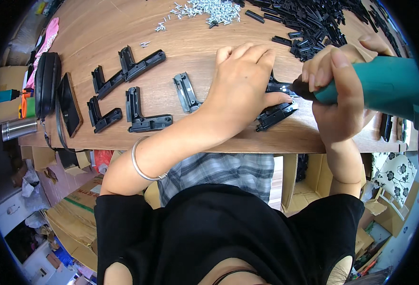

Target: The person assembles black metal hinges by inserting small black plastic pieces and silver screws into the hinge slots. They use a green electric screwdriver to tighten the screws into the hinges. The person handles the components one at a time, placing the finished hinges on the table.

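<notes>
My right hand (344, 90) grips a teal electric screwdriver (385, 83), its dark nose pointing left at a black plastic bracket (278, 116). My left hand (247, 76) holds that bracket down on the wooden table, thumb lying across it and the other fingers bent over its far side. Part of the bracket is hidden under this hand, and the driver's tip is hard to make out. Beside my left wrist lies another black bracket (186, 92). Farther left are several L-shaped black brackets (145, 116), two of them touching end to end (128, 71).
A heap of small silver screws (209, 10) lies at the far middle of the table (109, 28). Black plastic strips (309, 23) are piled at the far right. On the left are a phone (70, 104), a black case (47, 85) and a metal cup (19, 129). Cardboard boxes (74, 213) stand below.
</notes>
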A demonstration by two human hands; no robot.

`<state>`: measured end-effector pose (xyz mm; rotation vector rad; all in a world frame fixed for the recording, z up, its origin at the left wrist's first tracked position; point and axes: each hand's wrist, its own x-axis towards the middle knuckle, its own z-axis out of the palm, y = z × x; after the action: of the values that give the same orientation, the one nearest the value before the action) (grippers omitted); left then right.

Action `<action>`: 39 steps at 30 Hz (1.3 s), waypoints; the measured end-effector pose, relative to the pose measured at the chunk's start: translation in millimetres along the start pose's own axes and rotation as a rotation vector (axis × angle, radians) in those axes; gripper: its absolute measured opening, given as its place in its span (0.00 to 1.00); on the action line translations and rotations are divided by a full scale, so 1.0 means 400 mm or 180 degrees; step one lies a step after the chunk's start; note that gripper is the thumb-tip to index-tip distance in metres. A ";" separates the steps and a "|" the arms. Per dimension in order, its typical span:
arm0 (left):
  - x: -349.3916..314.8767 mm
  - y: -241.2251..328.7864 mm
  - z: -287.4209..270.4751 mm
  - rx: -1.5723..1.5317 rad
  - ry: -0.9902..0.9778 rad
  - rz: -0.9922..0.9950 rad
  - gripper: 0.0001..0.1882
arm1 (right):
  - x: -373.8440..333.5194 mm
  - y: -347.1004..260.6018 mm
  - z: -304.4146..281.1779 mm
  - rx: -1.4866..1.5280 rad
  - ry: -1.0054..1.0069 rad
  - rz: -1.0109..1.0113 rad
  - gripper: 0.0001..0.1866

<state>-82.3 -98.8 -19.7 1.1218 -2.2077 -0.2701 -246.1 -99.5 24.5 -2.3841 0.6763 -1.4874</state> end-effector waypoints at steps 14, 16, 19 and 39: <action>-0.003 0.015 0.005 -0.0124 -0.0093 -0.0187 0.33 | 0.042 -0.003 0.027 0.1534 0.0781 0.1506 0.20; -0.005 0.016 0.015 -0.0075 0.0039 -0.0107 0.33 | 0.044 0.004 0.003 0.1679 0.0944 0.1455 0.19; -0.001 0.013 0.007 0.0019 0.0167 -0.0082 0.32 | 0.045 0.008 -0.044 0.1698 0.1214 0.1415 0.18; 0.085 -0.158 -0.122 -0.1772 -0.0070 -0.1138 0.06 | 0.066 -0.025 -0.033 0.1614 0.1432 0.1007 0.18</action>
<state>-25.6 -159.2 5.3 1.1745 -1.7641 -0.9838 -245.6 -103.6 55.3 -1.5113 0.6322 -1.7981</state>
